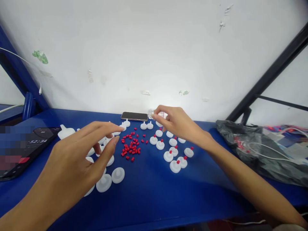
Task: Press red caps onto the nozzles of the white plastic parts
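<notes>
There are two hands, one left hand (pixel 74 160) and one right hand (pixel 176 123), and two phones, one middle phone (pixel 134 116) and one left-side phone (pixel 26 150). Loose red caps (pixel 131 147) number more than twenty-five; they overlap too much for an exact count. At least nine white discs with red caps (pixel 175 166) show. Plain white discs (pixel 117 175) number two near the middle phone and at least ten around the left hand, some hidden. There is one dark plastic bag (pixel 269 160).

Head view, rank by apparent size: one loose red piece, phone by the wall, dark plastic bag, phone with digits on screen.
1. Dark plastic bag
2. Phone with digits
3. Phone by the wall
4. Loose red piece
</notes>
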The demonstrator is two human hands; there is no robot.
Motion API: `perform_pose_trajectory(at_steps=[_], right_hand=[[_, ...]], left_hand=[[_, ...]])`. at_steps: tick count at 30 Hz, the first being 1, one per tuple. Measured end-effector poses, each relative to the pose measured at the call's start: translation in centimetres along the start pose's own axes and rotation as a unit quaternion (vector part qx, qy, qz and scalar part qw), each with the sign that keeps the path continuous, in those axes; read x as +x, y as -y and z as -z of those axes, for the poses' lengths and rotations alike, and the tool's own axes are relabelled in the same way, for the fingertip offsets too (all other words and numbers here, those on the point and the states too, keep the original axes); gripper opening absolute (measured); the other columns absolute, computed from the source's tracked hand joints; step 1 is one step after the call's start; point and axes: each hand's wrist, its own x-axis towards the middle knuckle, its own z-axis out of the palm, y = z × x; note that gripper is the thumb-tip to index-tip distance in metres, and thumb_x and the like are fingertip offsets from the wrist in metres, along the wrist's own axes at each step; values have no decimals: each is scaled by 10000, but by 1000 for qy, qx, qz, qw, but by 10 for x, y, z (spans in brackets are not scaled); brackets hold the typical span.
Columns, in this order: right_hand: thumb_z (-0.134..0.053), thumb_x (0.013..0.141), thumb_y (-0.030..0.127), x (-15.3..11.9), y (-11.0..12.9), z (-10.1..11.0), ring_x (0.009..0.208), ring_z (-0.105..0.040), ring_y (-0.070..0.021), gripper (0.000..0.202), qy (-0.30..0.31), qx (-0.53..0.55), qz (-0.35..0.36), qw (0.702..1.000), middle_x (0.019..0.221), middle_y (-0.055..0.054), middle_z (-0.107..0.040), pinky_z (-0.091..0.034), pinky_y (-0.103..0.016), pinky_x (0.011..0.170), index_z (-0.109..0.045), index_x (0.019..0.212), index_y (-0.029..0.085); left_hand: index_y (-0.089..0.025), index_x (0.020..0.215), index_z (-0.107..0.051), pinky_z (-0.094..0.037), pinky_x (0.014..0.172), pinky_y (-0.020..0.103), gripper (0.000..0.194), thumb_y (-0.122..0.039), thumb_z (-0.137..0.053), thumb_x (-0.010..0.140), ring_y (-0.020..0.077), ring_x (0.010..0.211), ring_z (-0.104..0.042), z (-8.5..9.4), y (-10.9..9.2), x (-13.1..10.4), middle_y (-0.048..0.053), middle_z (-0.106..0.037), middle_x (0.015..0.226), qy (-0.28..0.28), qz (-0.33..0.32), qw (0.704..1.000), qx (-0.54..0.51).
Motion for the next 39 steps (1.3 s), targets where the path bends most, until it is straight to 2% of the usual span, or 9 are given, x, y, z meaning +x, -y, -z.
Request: perform_pose_trajectory(at_steps=[6, 15, 19, 22, 24, 27, 29, 33, 39], right_hand=[[-763, 996, 382, 2, -10, 13, 886, -728, -268, 190, 98, -150, -34, 983, 1009, -85, -822, -476, -363, 730, -850, 917, 233], [-750, 892, 208, 5, -34, 12, 535, -679, -167, 117, 240, -89, -120, 959, 723, -17, -794, -489, -304, 573, -831, 809, 225], [-704, 992, 362, 10, -32, 9, 706, -754, -239, 214, 164, -139, -101, 971, 895, -81, -845, -546, -362, 685, -857, 960, 216], [-554, 1105, 410, 14, -39, -10, 1117, -771, -307, 360, 99, -115, 15, 988, 1255, -127, -828, -572, -449, 988, -808, 1270, 215], [-487, 1139, 411, 15, -49, -27, 1380, -667, -320, 442, 125, -75, 80, 986, 1490, -146, -723, -494, -500, 1179, -699, 1474, 215], [-414, 1155, 480, 14, -65, -47, 1579, -487, -349, 572, 175, -66, 76, 979, 1686, -175, -544, -397, -551, 1294, -561, 1623, 186], [-378, 1157, 510, 13, -71, -51, 1612, -439, -356, 606, 181, -69, 61, 979, 1719, -174, -500, -365, -571, 1320, -541, 1637, 178], [-346, 1159, 500, 14, -71, -43, 1500, -569, -353, 586, 169, -71, 56, 981, 1617, -184, -605, -426, -585, 1275, -581, 1593, 185], [-378, 1165, 436, 12, -41, -17, 1474, -571, -347, 532, 107, -49, 83, 990, 1583, -184, -611, -409, -574, 1270, -585, 1581, 177]], left_hand=[[-353, 1237, -717, -539, 713, 307, 214, -425, -581, 1088, 119, 688, -640, -9, 0, -1, -34, -769, 1241, 16, -25, 999, -22], [-342, 1107, -761, -488, 588, 287, 212, -389, -561, 1055, 73, 468, -521, -9, -1, 3, -56, -799, 1101, 5, -36, 999, -32], [-333, 1111, -754, -499, 605, 281, 202, -390, -564, 1068, 70, 481, -532, -10, 0, 2, -56, -797, 1146, 8, -47, 998, -34], [-328, 1111, -756, -500, 603, 278, 210, -387, -558, 1073, 68, 482, -535, -12, 1, 1, -59, -798, 1143, 9, -50, 998, -32], [-327, 1113, -757, -501, 599, 277, 215, -389, -555, 1076, 65, 479, -538, -13, 2, 0, -58, -799, 1150, 14, -51, 998, -29], [-333, 1132, -752, -504, 602, 277, 216, -395, -551, 1085, 59, 466, -537, -14, 4, -1, -58, -797, 1181, 14, -58, 998, -26], [-322, 1127, -754, -503, 599, 277, 224, -395, -546, 1088, 54, 455, -536, -14, 4, -1, -55, -796, 1175, 20, -58, 998, -26], [-298, 1105, -761, -496, 594, 280, 248, -395, -533, 1088, 50, 447, -532, -14, 3, -1, -48, -795, 1137, 30, -52, 998, -22], [-334, 1240, -758, -497, 605, 309, 325, -484, -515, 1084, 96, 482, -563, -20, 5, -2, -20, -804, 1171, 19, -11, 1000, 5]])
